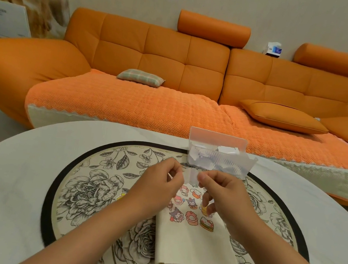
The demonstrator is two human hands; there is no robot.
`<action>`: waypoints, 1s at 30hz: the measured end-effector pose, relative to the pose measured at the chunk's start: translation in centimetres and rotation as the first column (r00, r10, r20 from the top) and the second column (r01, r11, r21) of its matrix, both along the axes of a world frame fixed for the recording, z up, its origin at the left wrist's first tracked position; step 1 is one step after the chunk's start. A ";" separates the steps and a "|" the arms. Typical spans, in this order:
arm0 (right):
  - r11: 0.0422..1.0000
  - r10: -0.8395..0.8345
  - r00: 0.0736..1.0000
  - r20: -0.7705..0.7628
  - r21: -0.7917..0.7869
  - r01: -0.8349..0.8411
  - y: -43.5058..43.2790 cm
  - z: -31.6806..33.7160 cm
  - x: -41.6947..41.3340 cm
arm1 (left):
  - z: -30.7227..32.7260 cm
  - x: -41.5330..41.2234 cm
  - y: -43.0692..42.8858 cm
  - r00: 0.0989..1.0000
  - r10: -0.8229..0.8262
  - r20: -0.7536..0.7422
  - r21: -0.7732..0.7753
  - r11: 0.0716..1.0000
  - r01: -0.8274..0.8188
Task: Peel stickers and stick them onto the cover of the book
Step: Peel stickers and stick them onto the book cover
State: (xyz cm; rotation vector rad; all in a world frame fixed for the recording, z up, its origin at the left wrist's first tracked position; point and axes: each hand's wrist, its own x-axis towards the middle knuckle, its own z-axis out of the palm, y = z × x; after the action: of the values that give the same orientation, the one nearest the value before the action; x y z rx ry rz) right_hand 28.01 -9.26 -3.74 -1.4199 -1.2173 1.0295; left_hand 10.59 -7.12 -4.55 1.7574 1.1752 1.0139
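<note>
Found book (195, 246) closed and flat on the round floral mat (93, 187), cover up, yellow edge nearest the wearer. Counted about ten cartoon stickers (188, 212) already on the far half of the cover; noted the near half bare. Judged the task well under way but not finished, with room for more on the near half.

Saw a small pale strip (192, 177) raised above the far end of the book. Logged left hand (158, 185) pinching its left end and right hand (225, 192) pinching its right end, thumb and forefinger together on it in each case. Read this as a peel in hand; cannot tell whether a sticker has parted from its backing.

Noted clear box (220, 160) of further pieces just beyond the hands, lid up, at the mat's far rim. Spotted a yellow scrap (121, 196) on the mat beside the left wrist, mostly hidden.

Checked room: book well inside the mat, mat well inside the table (6, 175) edges, bare table to left and right. Marked only the box as near the working path. Placed orange sofa (156, 62) beyond the table, well apart
</note>
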 end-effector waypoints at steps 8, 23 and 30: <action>0.954 -0.245 0.922 0.301 0.246 0.173 5.2 1.6 1.3 | 0.0 -2.1 2.2 0.997 0.050 -0.058 0.014 0.999 -0.049; 0.946 -0.200 0.683 0.703 0.320 -0.052 9.8 2.7 0.5 | 0.0 -2.8 3.0 0.998 0.061 0.008 -0.046 0.997 -0.061; 0.927 -0.025 0.778 0.627 0.306 -0.217 2.6 2.1 0.2 | 0.6 -1.8 2.0 0.999 0.007 0.050 -0.127 0.992 -0.001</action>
State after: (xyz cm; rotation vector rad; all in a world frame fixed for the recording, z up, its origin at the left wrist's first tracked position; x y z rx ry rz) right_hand 28.17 -6.62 -1.59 -1.4469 -1.8711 0.3397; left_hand 8.84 -5.11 -3.99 1.6217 1.1861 0.9586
